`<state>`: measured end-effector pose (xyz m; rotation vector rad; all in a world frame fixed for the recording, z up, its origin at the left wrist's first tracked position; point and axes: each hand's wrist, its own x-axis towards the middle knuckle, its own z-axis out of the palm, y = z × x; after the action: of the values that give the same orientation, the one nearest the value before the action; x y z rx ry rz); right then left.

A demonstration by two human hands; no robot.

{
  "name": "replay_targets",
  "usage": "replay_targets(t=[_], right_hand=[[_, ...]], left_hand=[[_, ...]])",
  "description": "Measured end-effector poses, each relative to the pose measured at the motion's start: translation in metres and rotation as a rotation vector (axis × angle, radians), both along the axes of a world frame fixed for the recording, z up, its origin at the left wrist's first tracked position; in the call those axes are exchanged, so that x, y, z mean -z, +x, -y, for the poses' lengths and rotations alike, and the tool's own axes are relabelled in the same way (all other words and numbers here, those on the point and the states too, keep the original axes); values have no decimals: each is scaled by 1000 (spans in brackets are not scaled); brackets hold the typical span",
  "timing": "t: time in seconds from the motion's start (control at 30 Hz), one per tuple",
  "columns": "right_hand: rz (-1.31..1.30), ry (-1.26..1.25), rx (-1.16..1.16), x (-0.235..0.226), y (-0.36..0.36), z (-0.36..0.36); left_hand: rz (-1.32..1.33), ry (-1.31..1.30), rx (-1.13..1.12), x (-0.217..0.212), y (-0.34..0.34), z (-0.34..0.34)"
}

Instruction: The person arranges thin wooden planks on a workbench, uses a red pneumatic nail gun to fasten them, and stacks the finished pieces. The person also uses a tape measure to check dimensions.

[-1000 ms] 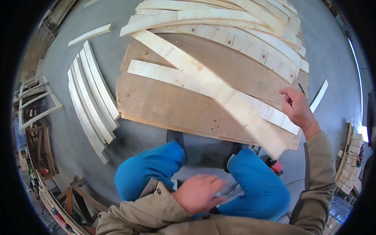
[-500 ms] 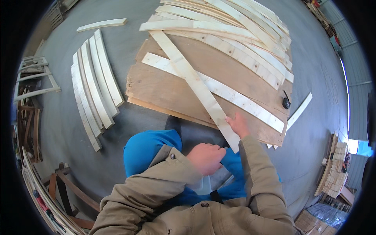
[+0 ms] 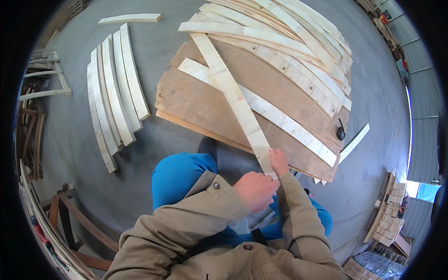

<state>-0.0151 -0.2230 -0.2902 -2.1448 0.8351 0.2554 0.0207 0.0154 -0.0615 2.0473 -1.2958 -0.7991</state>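
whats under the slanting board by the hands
Under the slanting board, another pale board runs across, with the brown sheet below. Where the boards cross, the lower one's face is covered and cannot be seen.

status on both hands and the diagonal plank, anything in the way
Right hand grips diagonal plank at near end. Left hand there too, grip unclear. Plank crosses second board; far end at board pile.
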Motion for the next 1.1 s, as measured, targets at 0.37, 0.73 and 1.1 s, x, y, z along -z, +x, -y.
replay_targets(t=[0.37, 0.73, 1.1], right_hand=[[34, -110, -241, -158, 19, 61], [-46, 27, -128, -228, -55, 100], [21, -143, -273, -285, -94, 94]], left_hand=[[30, 37, -124, -3, 16, 2], [-7, 9, -383, 18, 39, -7], [-1283, -625, -1078, 60, 71, 0]])
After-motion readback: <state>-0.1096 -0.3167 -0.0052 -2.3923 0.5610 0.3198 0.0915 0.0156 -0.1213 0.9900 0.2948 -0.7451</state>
